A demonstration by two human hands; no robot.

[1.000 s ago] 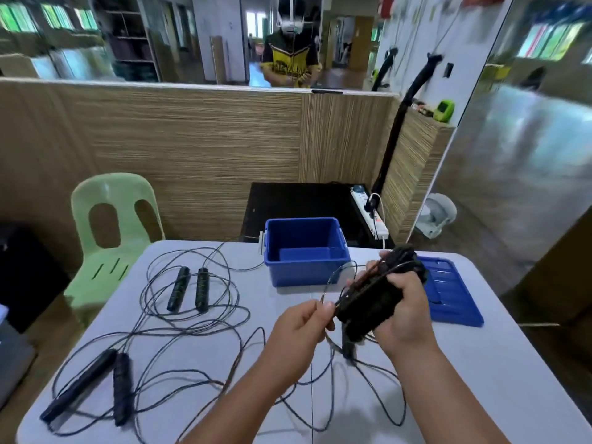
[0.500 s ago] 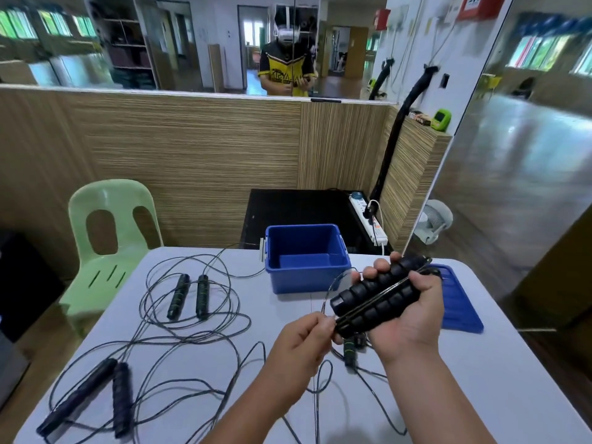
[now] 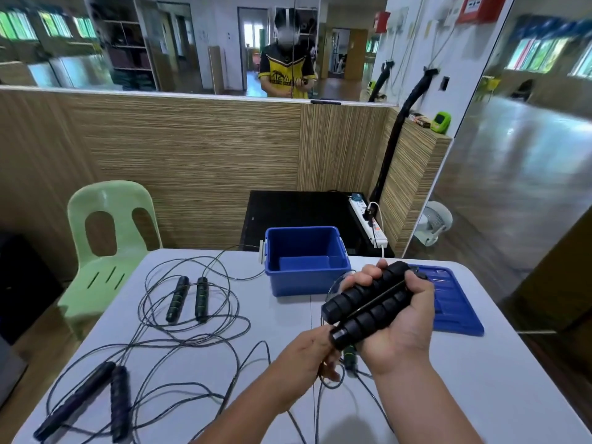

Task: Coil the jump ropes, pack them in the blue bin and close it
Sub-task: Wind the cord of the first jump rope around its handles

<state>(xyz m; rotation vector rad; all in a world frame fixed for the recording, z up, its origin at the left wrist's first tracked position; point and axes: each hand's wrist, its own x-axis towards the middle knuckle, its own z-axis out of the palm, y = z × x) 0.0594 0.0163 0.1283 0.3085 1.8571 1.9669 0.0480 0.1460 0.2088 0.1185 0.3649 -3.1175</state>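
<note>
Coiling rope — right hand (image 3: 403, 322) fingers (image 3: 355, 280) wrap both black handles (image 3: 365, 310), left hand (image 3: 304, 354) fingers pinch cord (image 3: 378, 296) just below. Next: wind cord round — blue bin (image 3: 307, 283) beyond fingers.

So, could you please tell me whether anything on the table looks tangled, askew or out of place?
Nothing looks damaged. The loose cords across the left of the table sprawl in overlapping loops that cross one another, so they look tangled. The lid lies flat right of the open blue bin.
</note>
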